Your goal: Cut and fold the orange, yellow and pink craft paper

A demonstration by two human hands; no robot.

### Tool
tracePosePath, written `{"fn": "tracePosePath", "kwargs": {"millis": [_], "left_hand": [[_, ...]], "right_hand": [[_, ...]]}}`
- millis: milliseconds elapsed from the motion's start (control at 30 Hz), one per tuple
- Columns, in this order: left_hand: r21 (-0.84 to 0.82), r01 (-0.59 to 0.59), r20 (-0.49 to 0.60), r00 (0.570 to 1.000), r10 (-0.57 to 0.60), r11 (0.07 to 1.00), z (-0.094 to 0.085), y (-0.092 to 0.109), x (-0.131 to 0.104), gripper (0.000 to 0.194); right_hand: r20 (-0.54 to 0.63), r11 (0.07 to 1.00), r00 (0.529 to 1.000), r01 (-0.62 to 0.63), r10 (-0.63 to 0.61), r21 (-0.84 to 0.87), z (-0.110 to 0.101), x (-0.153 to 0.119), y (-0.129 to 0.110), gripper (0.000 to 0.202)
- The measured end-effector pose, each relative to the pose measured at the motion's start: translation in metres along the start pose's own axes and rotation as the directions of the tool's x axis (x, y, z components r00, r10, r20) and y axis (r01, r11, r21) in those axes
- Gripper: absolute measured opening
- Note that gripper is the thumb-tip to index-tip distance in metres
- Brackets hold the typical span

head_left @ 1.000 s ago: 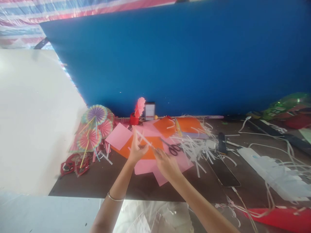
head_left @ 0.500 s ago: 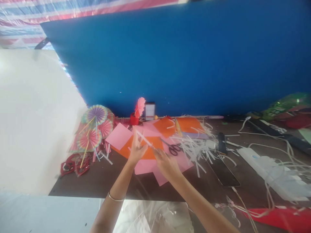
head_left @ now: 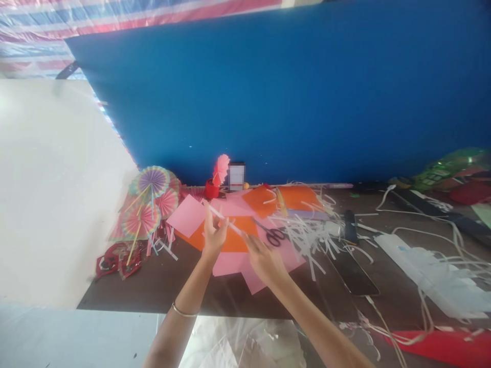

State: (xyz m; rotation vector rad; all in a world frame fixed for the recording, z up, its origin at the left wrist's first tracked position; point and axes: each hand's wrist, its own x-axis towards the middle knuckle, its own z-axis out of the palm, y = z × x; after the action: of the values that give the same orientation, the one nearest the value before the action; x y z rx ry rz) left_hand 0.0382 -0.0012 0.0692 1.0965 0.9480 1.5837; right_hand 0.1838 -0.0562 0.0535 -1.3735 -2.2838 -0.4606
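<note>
A narrow pale pink folded paper strip slants between my hands, above orange and pink sheets. My left hand is closed on its upper left part, with the thumb along it. The lower right end is pinched in my right hand, whose fingers hide that tip. Beneath them lie an orange sheet and a pink sheet. Black-handled scissors rest on the papers just right of my right hand. A square pink sheet lies to the left of my left hand.
Pleated paper fans stand at the left, near a red packet. A red tape roll holds a pink fan. White paper strips, a phone and a cabled power strip lie rightward. A blue board rises behind.
My left hand has shifted slightly left, and the strip's upper end has gone with it. My right hand has barely moved and keeps its pinch.
</note>
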Motion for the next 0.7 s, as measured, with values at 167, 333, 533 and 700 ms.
{"fn": "tracePosePath", "kwargs": {"millis": [167, 333, 533, 700], "left_hand": [[-0.011, 0.013, -0.004, 1.000, -0.013, 1.000, -0.001, 0.003, 0.001, 0.095], [-0.058, 0.006, 0.000, 1.000, -0.006, 0.998, 0.000, 0.004, 0.000, 0.090], [-0.149, 0.180, 0.134, 0.978, -0.161, 0.972, -0.007, -0.001, -0.010, 0.070], [-0.238, 0.216, 0.219, 0.962, -0.164, 0.947, -0.015, 0.007, -0.002, 0.035]], "right_hand": [[-0.036, 1.000, 0.999, -0.002, 0.002, 0.005, 0.001, -0.002, 0.000, 0.058], [-0.068, 1.000, 0.998, 0.002, -0.001, 0.017, 0.002, -0.002, 0.001, 0.053], [-0.019, 0.944, 0.991, -0.117, 0.129, 0.307, -0.005, 0.002, 0.005, 0.042], [0.218, 0.626, 0.921, -0.382, 0.324, 0.680, -0.020, 0.014, 0.011, 0.028]]}}
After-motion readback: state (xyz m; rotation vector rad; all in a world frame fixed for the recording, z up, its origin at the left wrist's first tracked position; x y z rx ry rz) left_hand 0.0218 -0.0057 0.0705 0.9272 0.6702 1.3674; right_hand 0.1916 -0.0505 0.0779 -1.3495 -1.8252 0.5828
